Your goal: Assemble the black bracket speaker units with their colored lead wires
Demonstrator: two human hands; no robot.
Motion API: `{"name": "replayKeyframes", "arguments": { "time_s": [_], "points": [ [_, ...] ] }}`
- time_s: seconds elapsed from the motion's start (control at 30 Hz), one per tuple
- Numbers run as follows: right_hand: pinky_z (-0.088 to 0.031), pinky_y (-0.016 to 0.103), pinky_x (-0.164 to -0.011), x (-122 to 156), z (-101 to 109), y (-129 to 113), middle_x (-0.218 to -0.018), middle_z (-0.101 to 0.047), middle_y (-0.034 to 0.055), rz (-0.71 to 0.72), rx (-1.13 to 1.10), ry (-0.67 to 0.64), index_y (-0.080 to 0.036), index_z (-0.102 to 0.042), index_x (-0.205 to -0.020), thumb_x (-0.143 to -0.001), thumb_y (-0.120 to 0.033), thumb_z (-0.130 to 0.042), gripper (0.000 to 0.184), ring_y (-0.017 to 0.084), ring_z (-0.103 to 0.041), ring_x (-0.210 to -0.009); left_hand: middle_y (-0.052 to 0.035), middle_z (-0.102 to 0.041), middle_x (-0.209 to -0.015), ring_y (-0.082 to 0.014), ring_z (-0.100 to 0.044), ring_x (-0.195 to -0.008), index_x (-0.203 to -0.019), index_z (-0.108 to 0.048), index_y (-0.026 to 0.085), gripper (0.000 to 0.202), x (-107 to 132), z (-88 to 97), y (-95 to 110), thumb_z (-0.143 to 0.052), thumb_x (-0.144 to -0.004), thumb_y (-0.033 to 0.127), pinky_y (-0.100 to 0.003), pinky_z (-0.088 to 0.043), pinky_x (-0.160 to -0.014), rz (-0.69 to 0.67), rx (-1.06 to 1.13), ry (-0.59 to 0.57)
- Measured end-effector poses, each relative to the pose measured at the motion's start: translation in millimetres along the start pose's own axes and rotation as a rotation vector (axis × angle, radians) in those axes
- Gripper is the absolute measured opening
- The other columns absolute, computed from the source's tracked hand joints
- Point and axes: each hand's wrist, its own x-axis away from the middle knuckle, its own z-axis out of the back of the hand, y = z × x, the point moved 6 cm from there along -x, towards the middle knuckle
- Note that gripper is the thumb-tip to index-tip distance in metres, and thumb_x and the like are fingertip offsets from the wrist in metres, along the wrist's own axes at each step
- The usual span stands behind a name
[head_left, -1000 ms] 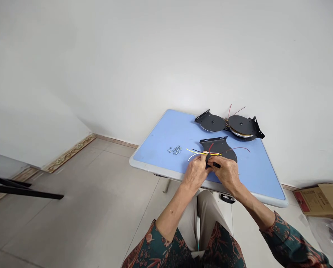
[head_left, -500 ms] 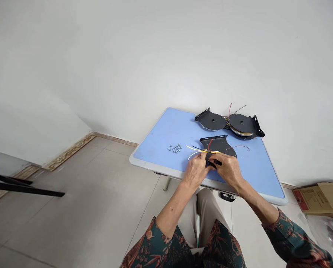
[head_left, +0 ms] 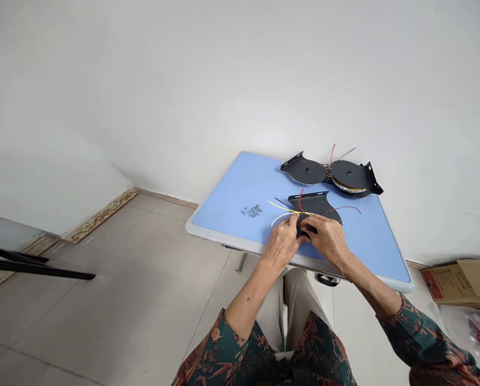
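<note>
A black metal bracket plate [head_left: 314, 202] with a slotted, bent-up edge lies at the table's front. Loose wires cross it: a yellow wire [head_left: 282, 207], a white wire [head_left: 279, 218], a black one and a thick red wire [head_left: 301, 201]. My left hand [head_left: 280, 240] is closed at the plate's near side, its fingertips pinching near the wires. Beside it, my right hand [head_left: 329, 238] is closed on a short black piece [head_left: 311, 229], whose kind I cannot make out. My fingers hide the plate's near part.
Several small screws [head_left: 252, 210] lie in a pile on the blue table [head_left: 223, 198], left of my hands. Two joined black disc assemblies [head_left: 308, 171] with brackets and thin red wires sit at the back right. A cardboard box [head_left: 460, 284] stands on the floor to the right.
Both hands stay at the plate with only small finger movements. The short black piece has tilted and shifted slightly. The view has moved a little.
</note>
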Motion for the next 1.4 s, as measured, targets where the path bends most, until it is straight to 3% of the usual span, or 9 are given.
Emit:
{"name": "replayKeyframes", "arguments": {
  "time_s": [0.33, 0.5, 0.9, 1.2, 1.4],
  "points": [
    [-0.042, 0.027, -0.065, 1.3, -1.7, -1.8, -0.094, -0.077, 0.0028, -0.011, 0.034, 0.012, -0.024, -0.076, -0.088, -0.082, -0.009, -0.058, 0.024, 0.018, -0.068, -0.077, -0.008, -0.073, -0.109, -0.0261, -0.072, -0.105, -0.132, -0.046, 0.022, 0.053, 1.6, -2.9, -2.9, -0.073, -0.086, 0.018, -0.038, -0.059, -0.088, -0.016, 0.003, 0.021],
    [-0.04, 0.027, -0.062, 3.6, -1.8, -2.2, -0.094, -0.077, 0.0025, -0.048, 0.069, 0.01, -0.024, -0.076, -0.088, -0.082, -0.01, -0.059, 0.023, 0.019, -0.068, -0.077, -0.0084, -0.074, -0.105, -0.0266, -0.073, -0.102, -0.125, -0.051, 0.021, 0.043, 1.2, -2.2, -1.3, -0.071, -0.087, 0.017, -0.038, -0.059, -0.085, -0.028, 0.011, 0.009],
    [-0.045, 0.028, -0.068, 3.5, -1.4, 0.4, -0.096, -0.077, 0.004, -0.068, -0.005, 0.017, -0.023, -0.077, -0.09, -0.084, -0.012, -0.06, 0.021, 0.02, -0.07, -0.081, -0.0117, -0.074, -0.11, -0.0291, -0.071, -0.107, -0.131, -0.05, 0.018, 0.055, -0.2, -1.0, -0.5, -0.077, -0.084, 0.019, -0.04, -0.059, -0.088, -0.013, -0.006, -0.008],
    [-0.042, 0.026, -0.066, 0.9, -1.5, 1.2, -0.091, -0.076, 0.0035, -0.045, -0.014, 0.008, -0.022, -0.077, -0.087, -0.085, -0.013, -0.063, 0.016, 0.017, -0.067, -0.075, -0.0118, -0.074, -0.11, -0.0296, -0.071, -0.108, -0.13, -0.05, 0.017, 0.057, 0.2, -0.4, 0.6, -0.081, -0.081, 0.02, -0.041, -0.059, -0.088, 0.019, -0.032, -0.033],
    [-0.041, 0.027, -0.065, 0.8, -3.4, 1.3, -0.091, -0.075, 0.003, -0.043, -0.036, 0.028, -0.023, -0.076, -0.087, -0.088, -0.019, -0.066, 0.011, 0.017, -0.066, -0.075, -0.0112, -0.073, -0.11, -0.0276, -0.071, -0.106, -0.125, -0.051, 0.017, 0.045, 0.3, -0.3, 1.5, -0.073, -0.085, 0.015, -0.04, -0.059, -0.088, -0.003, -0.02, -0.037]
  ]
}}
